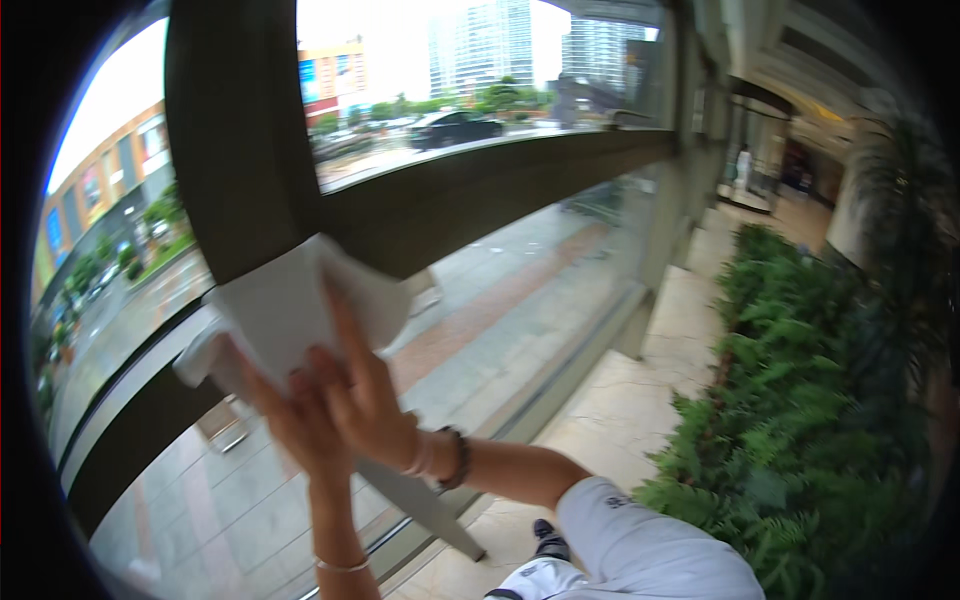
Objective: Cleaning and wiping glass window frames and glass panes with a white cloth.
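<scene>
Cloth (275,310) lies beyond the fingers (346,325), across the frame (235,150) corner, long axis slanting up rightward. Left hand (308,430) and right hand (380,408) both touch it; clamping cannot be told.

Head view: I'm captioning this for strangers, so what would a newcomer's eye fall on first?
Probably the white cloth left of centre, with the left hand and right hand on it, against the dark window frame. Next come the lush green plants running down the right side, then the tall buildings outdoors at the top.
</scene>
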Demonstrator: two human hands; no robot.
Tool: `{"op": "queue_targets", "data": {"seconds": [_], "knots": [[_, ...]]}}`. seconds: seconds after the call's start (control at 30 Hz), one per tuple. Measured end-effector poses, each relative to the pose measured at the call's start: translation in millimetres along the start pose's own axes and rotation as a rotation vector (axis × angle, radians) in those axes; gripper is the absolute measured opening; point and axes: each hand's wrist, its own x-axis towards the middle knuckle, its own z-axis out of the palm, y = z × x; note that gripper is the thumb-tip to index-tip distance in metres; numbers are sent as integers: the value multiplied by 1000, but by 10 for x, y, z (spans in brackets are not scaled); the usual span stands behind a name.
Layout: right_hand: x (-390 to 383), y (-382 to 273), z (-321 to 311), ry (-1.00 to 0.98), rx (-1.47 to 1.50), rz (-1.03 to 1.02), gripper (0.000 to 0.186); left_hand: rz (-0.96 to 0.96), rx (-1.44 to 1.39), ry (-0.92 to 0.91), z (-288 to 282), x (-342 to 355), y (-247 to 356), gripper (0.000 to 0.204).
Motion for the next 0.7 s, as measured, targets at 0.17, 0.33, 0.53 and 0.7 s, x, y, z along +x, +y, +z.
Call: {"op": "queue_targets", "data": {"seconds": [0.17, 0.33, 0.53, 0.7], "knots": [[-260, 111, -31, 69, -92, -69, 50, 112, 70, 37, 37, -303, -183, 51], [-320, 154, -105, 73, -134, -38, 46, 85, 38, 38, 28, -364, -161, 45], [-176, 161, -18, 137, -155, -128, 43, 73, 98, 36, -60, -218, -167, 42], [-35, 137, -13, 192, -188, -212, 42, 153, 84, 107, 11, -30, -44, 41]]}}
